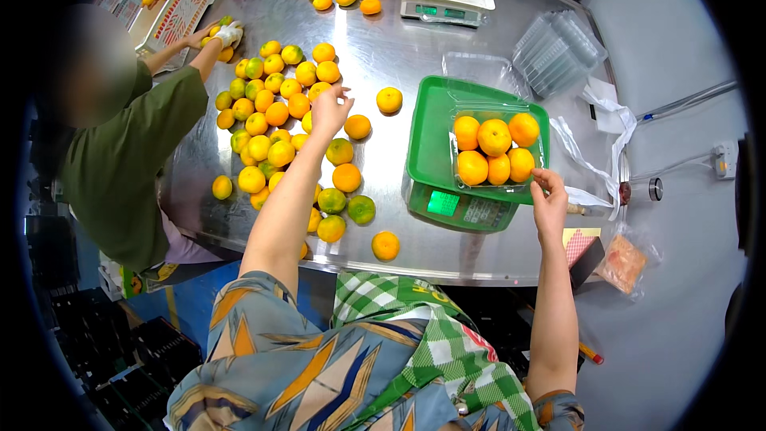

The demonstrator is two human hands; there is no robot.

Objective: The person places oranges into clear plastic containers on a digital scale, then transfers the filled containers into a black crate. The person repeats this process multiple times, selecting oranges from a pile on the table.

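My left hand hovers over the right side of a spread of orange and green-tinged mandarins, fingers a little apart and nothing seen in them. A single mandarin lies to its right. With thumb and forefinger, my right hand pinches the near right corner of a clear plastic container. Inside it sit several orange mandarins in two rows. The container rests on the green pan of a weighing scale with a lit display.
Stacked clear containers stand at the back right of the steel table. A second scale holds fruit at the far edge. At left, a person in a green shirt reaches toward mandarins beside a white basket. White straps lie right.
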